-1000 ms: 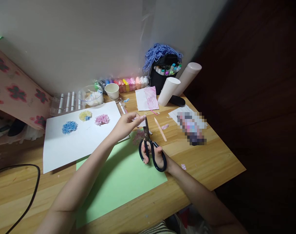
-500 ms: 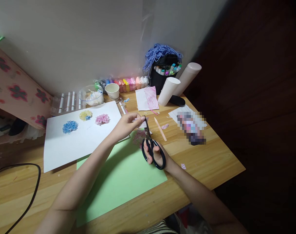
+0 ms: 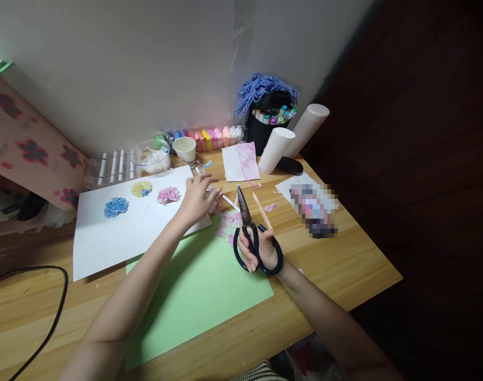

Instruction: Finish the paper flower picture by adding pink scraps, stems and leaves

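Note:
My right hand (image 3: 261,248) has its fingers through the black handles of a pair of scissors (image 3: 245,209), whose blades point away from me. My left hand (image 3: 198,200) is apart from the scissors, over the right edge of a white sheet (image 3: 154,227). Its fingers are spread and I see nothing in them. Close by lie a white marker (image 3: 229,201) and pink-striped paper scraps (image 3: 229,225). On the white sheet are blue (image 3: 116,207), yellow (image 3: 140,189) and pink (image 3: 169,195) crumpled-paper clusters. A green sheet (image 3: 202,291) lies under my forearms.
A wooden stick (image 3: 262,209) lies right of the scissors. Behind stand a paper cup (image 3: 185,150), a clear bowl (image 3: 149,156), a black marker holder (image 3: 261,127) and a white cylinder (image 3: 276,150). A half-pink paper (image 3: 241,161) lies before them. A pixelated object (image 3: 313,209) is at right.
My left hand has left the scissor tips, moving left, and its fingers have spread. The scissors have shifted slightly right and downward in my right hand.

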A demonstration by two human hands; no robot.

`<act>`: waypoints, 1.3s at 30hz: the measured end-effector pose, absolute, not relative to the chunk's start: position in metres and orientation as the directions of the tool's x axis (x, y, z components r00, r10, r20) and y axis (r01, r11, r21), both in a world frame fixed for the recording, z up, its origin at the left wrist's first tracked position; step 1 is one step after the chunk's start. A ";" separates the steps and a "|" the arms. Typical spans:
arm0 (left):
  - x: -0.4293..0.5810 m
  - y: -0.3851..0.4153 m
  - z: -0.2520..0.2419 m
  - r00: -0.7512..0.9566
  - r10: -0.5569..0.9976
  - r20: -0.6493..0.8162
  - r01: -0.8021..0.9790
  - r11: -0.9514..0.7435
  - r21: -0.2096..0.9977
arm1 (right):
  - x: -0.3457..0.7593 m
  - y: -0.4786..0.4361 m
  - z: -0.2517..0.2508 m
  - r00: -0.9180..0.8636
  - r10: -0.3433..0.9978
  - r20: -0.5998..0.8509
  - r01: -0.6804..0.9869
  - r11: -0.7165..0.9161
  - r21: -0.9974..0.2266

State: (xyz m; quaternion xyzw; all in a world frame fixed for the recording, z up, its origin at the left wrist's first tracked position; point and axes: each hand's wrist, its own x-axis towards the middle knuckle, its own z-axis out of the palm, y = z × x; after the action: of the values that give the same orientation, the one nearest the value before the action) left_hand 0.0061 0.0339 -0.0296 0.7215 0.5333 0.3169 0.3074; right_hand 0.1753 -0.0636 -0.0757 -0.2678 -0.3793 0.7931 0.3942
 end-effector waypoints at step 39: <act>0.011 0.023 -0.013 0.322 0.914 -0.247 0.288 0.154 0.945 | 0.183 -0.079 -0.067 -0.420 0.874 -0.246 0.156 -0.197 -0.968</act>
State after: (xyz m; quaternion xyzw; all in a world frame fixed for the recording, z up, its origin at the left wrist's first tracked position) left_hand 0.0106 0.0227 -0.0125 0.5879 0.5112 0.2785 0.5617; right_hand 0.1828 -0.0790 -0.0666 -0.4558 -0.5649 0.6252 0.2868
